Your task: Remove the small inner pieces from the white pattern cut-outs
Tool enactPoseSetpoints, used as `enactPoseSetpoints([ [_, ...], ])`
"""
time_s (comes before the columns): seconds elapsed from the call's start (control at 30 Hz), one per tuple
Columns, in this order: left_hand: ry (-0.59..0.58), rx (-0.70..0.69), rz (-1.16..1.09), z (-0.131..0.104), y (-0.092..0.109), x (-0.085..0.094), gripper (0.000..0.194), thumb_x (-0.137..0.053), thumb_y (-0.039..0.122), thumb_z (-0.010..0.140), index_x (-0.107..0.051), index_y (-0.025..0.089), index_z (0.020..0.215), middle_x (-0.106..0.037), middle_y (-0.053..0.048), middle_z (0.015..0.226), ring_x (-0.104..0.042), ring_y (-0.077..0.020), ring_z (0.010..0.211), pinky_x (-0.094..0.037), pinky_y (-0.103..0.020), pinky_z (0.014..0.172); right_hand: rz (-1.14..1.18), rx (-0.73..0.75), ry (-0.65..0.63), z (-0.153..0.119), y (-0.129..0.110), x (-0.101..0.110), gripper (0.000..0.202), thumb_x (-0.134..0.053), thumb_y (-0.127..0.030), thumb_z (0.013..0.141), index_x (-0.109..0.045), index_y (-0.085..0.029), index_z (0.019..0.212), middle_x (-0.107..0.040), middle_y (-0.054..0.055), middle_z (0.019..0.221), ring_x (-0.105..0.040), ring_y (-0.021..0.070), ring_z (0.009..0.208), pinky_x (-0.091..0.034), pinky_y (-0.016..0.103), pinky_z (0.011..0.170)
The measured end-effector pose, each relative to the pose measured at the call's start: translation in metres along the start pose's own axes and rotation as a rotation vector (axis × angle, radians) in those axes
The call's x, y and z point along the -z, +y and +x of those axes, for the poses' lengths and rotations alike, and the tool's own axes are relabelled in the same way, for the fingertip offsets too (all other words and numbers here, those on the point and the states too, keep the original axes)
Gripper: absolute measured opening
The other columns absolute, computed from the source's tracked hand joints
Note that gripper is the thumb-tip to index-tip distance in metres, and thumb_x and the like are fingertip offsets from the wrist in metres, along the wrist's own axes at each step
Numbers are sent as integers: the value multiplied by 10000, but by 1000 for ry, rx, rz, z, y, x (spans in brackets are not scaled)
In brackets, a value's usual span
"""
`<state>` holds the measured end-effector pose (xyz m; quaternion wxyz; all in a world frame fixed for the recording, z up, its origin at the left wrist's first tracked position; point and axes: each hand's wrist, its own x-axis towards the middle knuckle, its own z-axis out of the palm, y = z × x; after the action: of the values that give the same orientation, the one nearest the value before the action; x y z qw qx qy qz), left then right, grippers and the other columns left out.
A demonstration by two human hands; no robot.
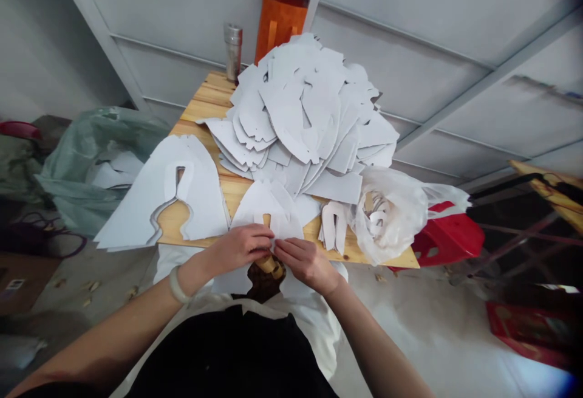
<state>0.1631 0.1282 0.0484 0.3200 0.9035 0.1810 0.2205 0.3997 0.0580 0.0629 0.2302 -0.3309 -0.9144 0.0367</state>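
Observation:
Both my hands are at the front edge of the table, over a white cut-out piece [262,200] with a narrow slot. My left hand [241,245] has its fingers bent and pressed together on the slot's left side. From the right, my right hand [307,259] pinches at the same piece, its fingertips close to the left ones. A small pale U-shaped strip seems to lie around the slot, partly covered by my fingers. Tan material [268,265] shows just below my fingertips. More white cut-outs lie across my lap.
A large heap of white cut-outs [310,106] covers the table [204,103]. Stacked cut-outs [200,173] lie left, small U-shaped strips [334,225] right, beside a plastic bag [394,216]. A steel tumbler [234,51] and orange bag [280,18] stand behind. A green bag [68,170] sits left.

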Motion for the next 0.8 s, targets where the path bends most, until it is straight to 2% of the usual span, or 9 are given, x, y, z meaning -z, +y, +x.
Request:
enactPoseSetpoints([
  [0.23,0,-5,19,-1,1,0,185,-556,197,1025,-740,197,1011,-694,-80,1272,-663,-196,1126,-541,-321,996,-99,99,-74,2,0,6,229,-448,-61,1044,-654,-131,1113,-729,148,1088,-709,218,971,-642,372,814],
  [0.53,1,-46,42,-3,-1,3,228,-555,224,1029,-782,231,1030,-690,-82,1277,-660,-208,1148,-543,-323,998,-81,0,-36,-5,-8,-1,228,-462,-80,1046,-673,-163,1069,-721,124,1114,-696,221,1045,-649,372,853],
  [0.63,-18,-72,102,-1,1,5,247,-545,215,1029,-787,242,1074,-685,-92,1268,-652,-228,1151,-554,-355,985,-57,-42,23,-11,-9,-6,265,-458,-61,1029,-662,-157,1169,-718,134,1145,-691,240,1075,-651,389,858],
  [0.7,-36,-90,125,-1,3,7,252,-543,219,1030,-779,247,1112,-677,-97,1271,-645,-233,1162,-559,-367,989,6,-110,112,-15,-11,-8,306,-473,-51,1008,-637,-151,1247,-707,150,1189,-688,249,1079,-647,398,864],
  [0.8,33,-103,106,-6,4,13,280,-508,193,1042,-749,230,1180,-661,-111,1322,-614,-237,1248,-541,-391,1058,120,-268,255,-19,-21,-7,376,-520,-71,984,-598,-183,1335,-678,155,1256,-671,258,1110,-624,438,916],
])
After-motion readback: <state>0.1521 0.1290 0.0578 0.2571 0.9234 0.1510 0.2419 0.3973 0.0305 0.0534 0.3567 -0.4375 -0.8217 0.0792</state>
